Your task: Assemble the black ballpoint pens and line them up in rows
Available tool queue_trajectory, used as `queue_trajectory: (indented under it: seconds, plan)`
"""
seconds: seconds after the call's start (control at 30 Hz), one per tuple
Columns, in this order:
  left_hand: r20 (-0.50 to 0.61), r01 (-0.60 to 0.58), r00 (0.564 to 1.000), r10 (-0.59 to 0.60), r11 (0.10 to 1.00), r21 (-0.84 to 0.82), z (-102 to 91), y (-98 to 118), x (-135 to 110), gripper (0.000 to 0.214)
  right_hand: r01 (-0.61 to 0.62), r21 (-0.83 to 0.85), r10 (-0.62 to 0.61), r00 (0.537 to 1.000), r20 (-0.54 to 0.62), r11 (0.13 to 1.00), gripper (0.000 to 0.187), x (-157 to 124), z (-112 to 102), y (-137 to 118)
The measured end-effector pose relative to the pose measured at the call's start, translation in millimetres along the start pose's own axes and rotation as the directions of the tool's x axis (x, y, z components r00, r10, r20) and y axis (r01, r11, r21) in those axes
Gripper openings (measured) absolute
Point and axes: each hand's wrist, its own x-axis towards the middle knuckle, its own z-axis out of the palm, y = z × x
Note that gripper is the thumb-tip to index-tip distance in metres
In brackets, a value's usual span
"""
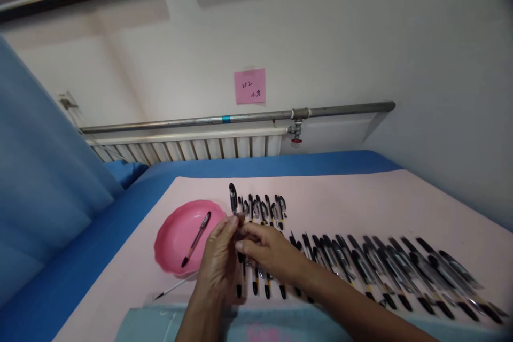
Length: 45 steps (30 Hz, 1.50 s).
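A black-capped pen (233,199) points upward from my hands, its clear barrel mostly hidden by fingers. My left hand (219,246) is closed around it, thumb near the top of the grip. Close against it, the curled fingers of my right hand (262,246) pinch at the pen's lower part; their exact hold is partly covered. To the left, a pink scalloped bowl (168,232) contains one capped pen (196,239). Just behind my hands lies a short row of pens and loose parts (266,208). Many more pens (385,267) lie side by side on the right.
A pink sheet (336,200) covers the blue surface (320,163). A thin white refill-like stick (176,286) lies beside the bowl. Light-blue cloth (160,320) lies along the near edge. A radiator (200,147) and pipe (260,116) run along the wall; a blue curtain (44,187) hangs left.
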Motion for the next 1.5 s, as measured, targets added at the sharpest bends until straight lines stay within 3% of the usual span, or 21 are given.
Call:
queue_trajectory:
  seconds: [0.1,0.23,0.43,0.5,0.57,0.67,0.87,0.97,1.07,1.2,1.37,1.5]
  plan:
    - [0.016,0.009,1.000,-0.008,0.998,-0.057,0.1,7,1,0.025,-0.013,-0.068,0.014,1.000,0.013,0.998,0.009,0,-1,2]
    - [0.002,-0.094,0.996,0.094,0.994,-0.056,-11.6,21,9,0.027,-0.008,-0.228,0.030,0.995,0.095,0.974,0.012,-3,-2,2]
    - [-0.163,-0.300,0.945,0.282,0.949,-0.100,-46.3,50,21,0.008,-0.025,-0.313,0.087,0.979,0.187,0.949,0.014,-3,-6,6]
    - [-0.155,-0.252,0.960,0.232,0.960,-0.122,-51.6,56,21,0.009,-0.050,-0.270,0.099,0.980,0.174,0.961,0.016,-3,-8,6]
    - [-0.062,-0.091,0.994,0.087,0.994,-0.063,-50.0,56,18,0.010,-0.094,-0.203,0.130,0.976,0.173,0.975,0.015,-3,-10,5]
    - [0.064,0.074,0.995,-0.080,0.994,0.085,-41.5,48,13,0.027,-0.157,-0.102,0.176,0.961,0.215,0.982,0.019,-3,-12,6]
    - [0.071,-0.019,0.997,0.009,0.990,0.140,-38.7,35,13,0.032,-0.225,0.016,0.211,0.931,0.297,0.974,0.014,-2,-11,6]
    - [0.042,-0.052,0.998,0.046,0.985,0.165,-40.8,34,16,0.032,-0.217,0.051,0.200,0.953,0.226,0.975,0.003,-2,-8,6]
    - [0.030,-0.052,0.998,0.048,0.987,0.151,-40.6,34,17,0.031,-0.192,0.110,0.175,0.973,0.151,0.975,0.010,-2,-6,5]
    - [0.033,-0.060,0.998,0.056,0.989,0.132,-39.2,34,16,0.031,-0.300,0.269,0.210,0.925,0.316,0.915,0.017,-2,-4,6]
    - [0.034,-0.074,0.997,0.071,0.990,0.124,-39.2,35,16,0.030,-0.227,0.286,0.199,0.972,0.125,0.931,0.011,-2,-3,10]
    - [0.040,-0.092,0.995,0.088,0.988,0.124,-39.0,35,15,0.031,-0.338,0.421,0.226,0.929,0.294,0.842,0.023,-1,-2,11]
